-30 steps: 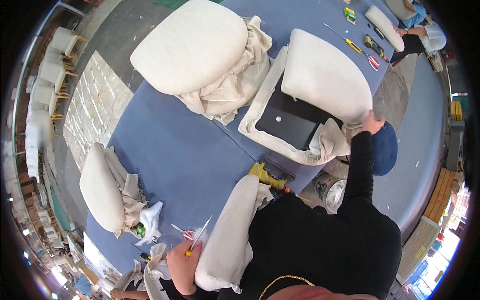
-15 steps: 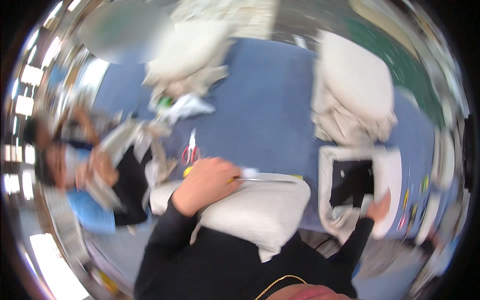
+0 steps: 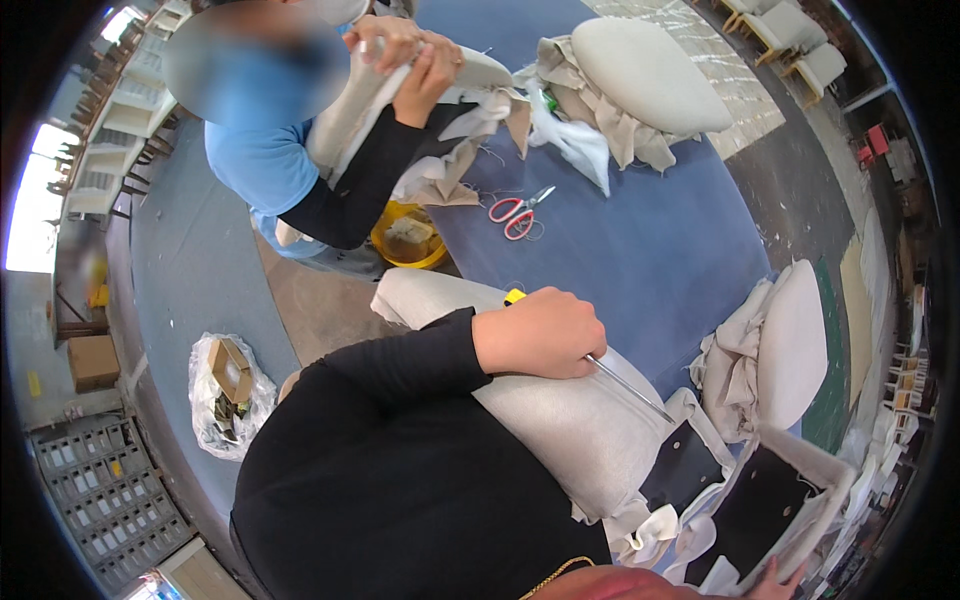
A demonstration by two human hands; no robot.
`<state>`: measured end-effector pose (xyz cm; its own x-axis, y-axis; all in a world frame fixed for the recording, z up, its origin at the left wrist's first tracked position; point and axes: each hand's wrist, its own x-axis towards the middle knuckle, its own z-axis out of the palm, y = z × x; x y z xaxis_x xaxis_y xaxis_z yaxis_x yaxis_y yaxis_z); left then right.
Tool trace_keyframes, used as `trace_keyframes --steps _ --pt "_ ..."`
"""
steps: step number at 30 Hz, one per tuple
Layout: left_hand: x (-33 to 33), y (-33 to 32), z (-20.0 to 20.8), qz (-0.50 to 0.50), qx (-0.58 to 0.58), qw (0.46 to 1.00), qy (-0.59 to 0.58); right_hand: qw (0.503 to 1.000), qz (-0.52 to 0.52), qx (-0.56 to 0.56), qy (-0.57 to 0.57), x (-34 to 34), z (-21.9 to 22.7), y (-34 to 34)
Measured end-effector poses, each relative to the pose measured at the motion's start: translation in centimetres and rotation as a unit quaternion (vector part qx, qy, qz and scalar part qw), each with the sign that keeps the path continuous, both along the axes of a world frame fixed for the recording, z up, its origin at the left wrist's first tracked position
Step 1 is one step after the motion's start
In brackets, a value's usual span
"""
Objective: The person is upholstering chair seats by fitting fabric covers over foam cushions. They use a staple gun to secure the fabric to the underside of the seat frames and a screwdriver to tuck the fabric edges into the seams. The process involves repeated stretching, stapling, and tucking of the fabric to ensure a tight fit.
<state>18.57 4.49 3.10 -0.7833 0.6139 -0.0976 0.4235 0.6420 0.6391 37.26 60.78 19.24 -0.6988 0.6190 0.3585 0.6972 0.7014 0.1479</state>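
Note:
My left hand [image 3: 540, 335] is closed around a screwdriver [image 3: 630, 388], whose long metal shaft points to the lower right and whose yellow end shows behind the hand. Beneath that hand a cream fabric-covered cushion [image 3: 560, 430] lies against my body at the table edge. At the lower right, my right hand [image 3: 775, 583] is partly cut off by the rim of the picture; its fingers hold the edge of a cream upholstered panel [image 3: 822, 490] with a black underside. This panel stands tilted, loose fabric beside it.
Red-handled scissors [image 3: 518, 215] lie on the blue table [image 3: 640, 270]. More cream cushions [image 3: 650, 75] [image 3: 795, 345] rest along it. Opposite, a co-worker's hands [image 3: 425, 80] grip a covered piece. A yellow bucket [image 3: 408, 237] and a plastic bag [image 3: 232, 395] stand on the floor.
My view has swung left, showing more floor and the co-worker. My left hand still holds the screwdriver. The panel at my right hand, flat before, is now tilted.

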Motion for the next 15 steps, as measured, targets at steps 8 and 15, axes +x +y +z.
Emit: trace_keyframes --steps 8,15 --pt "2.8 -3.9 -1.2 0.02 0.048 0.999 -0.018 0.907 0.291 -0.263 0.154 -9.0 1.6 -8.5" --pt "5.3 -7.3 -1.9 0.108 0.123 0.986 -0.001 0.783 0.485 -0.359 0.151 -21.7 -1.0 -24.6"
